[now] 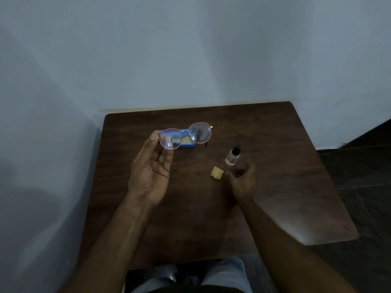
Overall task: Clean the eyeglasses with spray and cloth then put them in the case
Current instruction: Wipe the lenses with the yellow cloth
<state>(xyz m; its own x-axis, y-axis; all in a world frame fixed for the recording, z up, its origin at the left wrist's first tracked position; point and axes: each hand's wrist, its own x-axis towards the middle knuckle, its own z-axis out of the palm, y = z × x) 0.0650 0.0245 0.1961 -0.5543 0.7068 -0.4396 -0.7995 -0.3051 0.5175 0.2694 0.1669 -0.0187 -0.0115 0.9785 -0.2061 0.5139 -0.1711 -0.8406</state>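
Observation:
My left hand (150, 172) holds the eyeglasses (185, 135) by their left edge, pinched between thumb and fingers, lenses facing me above the table. The glasses have a thin pink and gold frame with round lenses. Behind them on the table lies the blue case (186, 142), open, with a pale lining. A small clear spray bottle (232, 156) with a black cap stands to the right. A folded yellowish cloth (216, 172) lies near it. My right hand (243, 182) hovers just right of the cloth and below the bottle, blurred, fingers loosely curled, holding nothing.
The dark brown wooden table (275, 197) stands in a corner against pale walls (190, 60). Dark floor (370, 166) shows at the right. My knees (222, 275) are at the table's near edge.

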